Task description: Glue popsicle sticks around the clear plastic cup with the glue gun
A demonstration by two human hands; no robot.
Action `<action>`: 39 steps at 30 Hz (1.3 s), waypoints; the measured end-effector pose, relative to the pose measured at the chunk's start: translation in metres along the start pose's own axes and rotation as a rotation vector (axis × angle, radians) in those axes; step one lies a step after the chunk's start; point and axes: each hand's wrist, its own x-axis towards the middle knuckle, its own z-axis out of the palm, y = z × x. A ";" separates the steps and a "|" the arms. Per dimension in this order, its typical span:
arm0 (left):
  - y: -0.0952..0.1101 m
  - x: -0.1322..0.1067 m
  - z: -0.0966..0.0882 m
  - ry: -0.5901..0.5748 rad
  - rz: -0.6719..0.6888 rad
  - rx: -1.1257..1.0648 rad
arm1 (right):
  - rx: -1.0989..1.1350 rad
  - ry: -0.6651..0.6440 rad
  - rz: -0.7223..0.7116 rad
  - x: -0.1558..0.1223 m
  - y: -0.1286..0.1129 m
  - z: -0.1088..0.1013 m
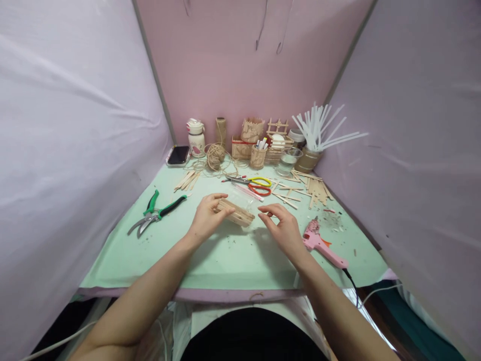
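Observation:
My left hand (209,215) is closed around a small craft-stick piece (237,212), a long form built of pale wooden sticks, held tilted above the table. Just right of its far end is my right hand (280,225), thumb and index finger brought close together. Whether a tiny thing sits between those fingertips is too small to make out. A pink glue gun (323,246) lies beside my right wrist, its cord running off the front edge. Beyond the held piece are scissors (255,184) with one yellow and one red handle.
Green-handled pruning shears (154,213) lie at left. Loose craft sticks (319,190) spread at back right, others (187,180) at back left. Behind stand a twine ball (215,156), a bottle (196,139), a phone (178,156), a clear water cup (288,161) and white glue sticks (319,128).

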 end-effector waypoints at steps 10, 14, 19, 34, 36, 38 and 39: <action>0.034 0.004 -0.014 -0.270 0.302 0.584 | -0.075 -0.119 -0.338 0.025 -0.031 0.014; 0.028 0.003 -0.006 -0.282 0.302 0.563 | -0.100 -0.190 -0.288 0.029 -0.024 0.026; 0.027 0.005 -0.003 -0.314 0.325 0.608 | -0.092 -0.221 -0.247 0.029 -0.018 0.028; 0.031 0.006 0.001 -0.313 0.345 0.778 | -0.073 -0.232 -0.247 0.029 -0.017 0.028; 0.032 0.006 0.001 -0.319 0.342 0.796 | -0.070 -0.232 -0.250 0.029 -0.016 0.028; 0.034 0.005 0.000 -0.329 0.335 0.813 | -0.065 -0.227 -0.252 0.029 -0.015 0.029; 0.035 0.005 0.000 -0.335 0.332 0.822 | -0.063 -0.223 -0.253 0.029 -0.015 0.029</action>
